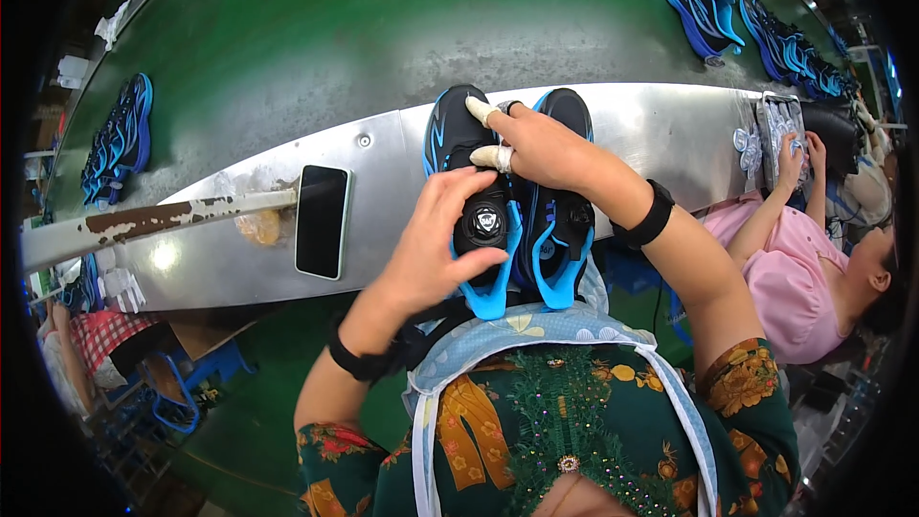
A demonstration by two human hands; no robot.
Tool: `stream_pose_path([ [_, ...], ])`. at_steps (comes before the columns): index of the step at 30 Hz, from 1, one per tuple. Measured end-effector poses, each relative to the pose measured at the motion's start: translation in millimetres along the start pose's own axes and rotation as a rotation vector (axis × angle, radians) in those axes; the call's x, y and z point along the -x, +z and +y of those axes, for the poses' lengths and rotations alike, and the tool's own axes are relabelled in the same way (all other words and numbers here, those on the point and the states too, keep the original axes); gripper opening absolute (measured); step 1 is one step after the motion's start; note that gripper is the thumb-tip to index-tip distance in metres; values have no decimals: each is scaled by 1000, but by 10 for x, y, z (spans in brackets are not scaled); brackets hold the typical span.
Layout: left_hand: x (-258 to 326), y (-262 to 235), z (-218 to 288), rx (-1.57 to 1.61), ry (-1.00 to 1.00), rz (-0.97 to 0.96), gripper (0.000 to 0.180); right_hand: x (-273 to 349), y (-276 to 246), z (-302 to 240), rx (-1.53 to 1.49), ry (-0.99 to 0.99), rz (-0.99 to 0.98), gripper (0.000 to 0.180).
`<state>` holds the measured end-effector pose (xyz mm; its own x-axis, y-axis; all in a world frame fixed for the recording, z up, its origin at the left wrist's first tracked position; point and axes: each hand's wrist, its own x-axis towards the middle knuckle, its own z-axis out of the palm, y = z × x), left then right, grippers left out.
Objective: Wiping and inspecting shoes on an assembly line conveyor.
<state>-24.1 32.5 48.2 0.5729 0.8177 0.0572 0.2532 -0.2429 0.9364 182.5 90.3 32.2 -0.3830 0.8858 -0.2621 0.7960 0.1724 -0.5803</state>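
Two black-and-blue sneakers (448, 134) stand side by side in front of me, toes pointing away. A round dial (483, 223) sits on the tongue of the left one. My left hand (426, 235) is beside that dial, its thumb and fingers apart around the shoe's upper. Across the front of the same shoe lies my right hand (536, 146), holding it with two fingertips in pale covers on the upper. Its other fingers are partly hidden between the shoes. The right sneaker (567, 115) is partly covered by my right hand and forearm.
A phone (324, 222) lies on the metal ledge (392, 139), near a chipped-paint bar (182, 214). More sneakers (697, 8) stand on the green surface at far right, others (123, 139) at left. A co-worker in pink (775, 273) handles a tray (780, 134) at right.
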Motion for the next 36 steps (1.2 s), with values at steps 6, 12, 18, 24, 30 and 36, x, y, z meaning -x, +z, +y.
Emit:
stream_pose_path([
  [6, 28, 66, -284, 39, 3, 47, 35, 36, 37, -5, -27, 22, -21, 65],
  [12, -48, -115, -100, -20, 14, -146, 47, 41, 27, 13, -25, 4, -9, 65],
  [18, 45, 99, -209, 19, 5, 29, 34, 52, 16, 1, -43, 22, -14, 65],
  [24, -76, -193, -235, 102, -9, -271, 37, 51, 2, 12, -34, 32, -21, 63],
  [30, 131, 216, -54, -120, -88, 250, 39, 27, 24, 4, -30, 24, 3, 62],
  [36, 69, -84, -137, 30, 24, -76, 33, 38, 48, 3, -26, 16, -23, 64],
])
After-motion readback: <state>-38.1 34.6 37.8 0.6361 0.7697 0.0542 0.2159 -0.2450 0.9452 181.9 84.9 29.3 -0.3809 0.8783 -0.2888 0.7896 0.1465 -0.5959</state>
